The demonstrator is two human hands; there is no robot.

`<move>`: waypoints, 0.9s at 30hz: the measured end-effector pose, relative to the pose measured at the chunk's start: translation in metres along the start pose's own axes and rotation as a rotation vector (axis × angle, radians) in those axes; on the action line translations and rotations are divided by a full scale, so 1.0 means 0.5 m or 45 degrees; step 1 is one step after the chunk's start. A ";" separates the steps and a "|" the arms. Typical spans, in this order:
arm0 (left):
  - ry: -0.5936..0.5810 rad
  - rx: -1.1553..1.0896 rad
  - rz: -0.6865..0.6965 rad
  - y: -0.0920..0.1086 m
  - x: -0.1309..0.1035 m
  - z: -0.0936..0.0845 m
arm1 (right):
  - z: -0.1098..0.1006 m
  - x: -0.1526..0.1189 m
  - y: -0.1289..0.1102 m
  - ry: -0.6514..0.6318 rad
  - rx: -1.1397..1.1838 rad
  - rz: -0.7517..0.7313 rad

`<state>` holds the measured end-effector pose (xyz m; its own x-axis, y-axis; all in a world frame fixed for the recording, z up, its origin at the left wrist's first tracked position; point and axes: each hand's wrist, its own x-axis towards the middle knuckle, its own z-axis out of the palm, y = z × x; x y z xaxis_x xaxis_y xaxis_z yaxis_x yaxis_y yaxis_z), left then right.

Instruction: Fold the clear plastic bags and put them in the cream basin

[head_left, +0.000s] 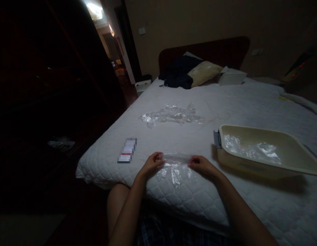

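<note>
Between my two hands a clear plastic bag (pixel 175 171) is stretched along its upper edge, its lower part hanging crinkled over the white quilted bed cover (pixel 102 167). My left hand (pixel 153 164) pinches the bag's left corner, thumb and fingers together. At the right corner, my right hand (pixel 199 164) grips the same edge. Beyond my hands lies a loose spread of crumpled clear plastic (pixel 173 114). To the right stands a cream plastic bin (pixel 261 171) with a grey side latch, and more clear plastic (pixel 253 148) lies inside it.
A phone-like pixelated object (pixel 127 150) lies left of my hands. Dark clothing (pixel 180 70), a beige pillow (pixel 206 72) and a white box (pixel 232 77) rest near the headboard (pixel 235 48). A white nightstand (pixel 143 86) stands by the bed's far left side.
</note>
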<state>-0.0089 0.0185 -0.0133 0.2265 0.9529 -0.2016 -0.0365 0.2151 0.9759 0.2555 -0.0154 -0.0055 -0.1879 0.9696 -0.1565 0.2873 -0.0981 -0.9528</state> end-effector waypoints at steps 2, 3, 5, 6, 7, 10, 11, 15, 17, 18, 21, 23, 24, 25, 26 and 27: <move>-0.033 -0.019 -0.007 0.002 0.000 -0.001 | 0.000 -0.001 0.004 0.066 -0.015 -0.080; -0.045 -0.012 -0.002 0.002 -0.001 -0.002 | 0.000 -0.002 0.006 0.090 -0.025 -0.104; -0.048 0.026 0.018 0.002 -0.001 -0.003 | 0.000 -0.004 0.009 0.117 -0.046 -0.122; -0.044 0.053 0.027 0.002 -0.001 -0.003 | -0.001 -0.005 0.010 0.128 -0.059 -0.128; -0.041 0.078 0.034 0.001 -0.001 -0.004 | -0.001 -0.005 0.010 0.141 -0.075 -0.134; -0.064 0.127 0.050 -0.001 -0.002 -0.006 | 0.000 -0.005 0.012 0.174 -0.106 -0.164; -0.074 0.136 0.050 -0.003 -0.002 -0.007 | 0.000 -0.005 0.013 0.178 -0.109 -0.170; -0.059 0.161 0.049 -0.010 -0.002 -0.008 | 0.001 -0.003 0.015 0.243 -0.065 -0.140; -0.043 0.177 0.065 -0.014 -0.001 -0.008 | 0.001 -0.004 0.016 0.246 -0.061 -0.141; -0.042 0.186 0.074 -0.015 -0.001 -0.008 | 0.001 -0.004 0.016 0.228 -0.064 -0.146; -0.048 0.210 0.087 -0.018 -0.001 -0.010 | 0.000 -0.005 0.015 0.190 -0.057 -0.148; -0.066 0.212 0.092 -0.019 -0.002 -0.012 | 0.000 -0.005 0.016 0.207 -0.047 -0.152; -0.084 0.205 0.095 -0.019 -0.003 -0.013 | 0.000 -0.005 0.016 0.210 -0.044 -0.157; -0.103 0.195 0.099 -0.019 -0.003 -0.014 | -0.001 -0.005 0.017 0.207 -0.040 -0.161; -0.120 0.186 0.103 -0.018 -0.004 -0.015 | -0.001 -0.005 0.018 0.202 -0.032 -0.167; -0.129 0.181 0.110 -0.016 -0.005 -0.016 | -0.002 -0.005 0.019 0.193 -0.023 -0.176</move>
<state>-0.0167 0.0159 -0.0215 0.3259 0.9385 -0.1145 0.0759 0.0947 0.9926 0.2596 -0.0184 -0.0138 -0.0836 0.9963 0.0181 0.2855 0.0413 -0.9575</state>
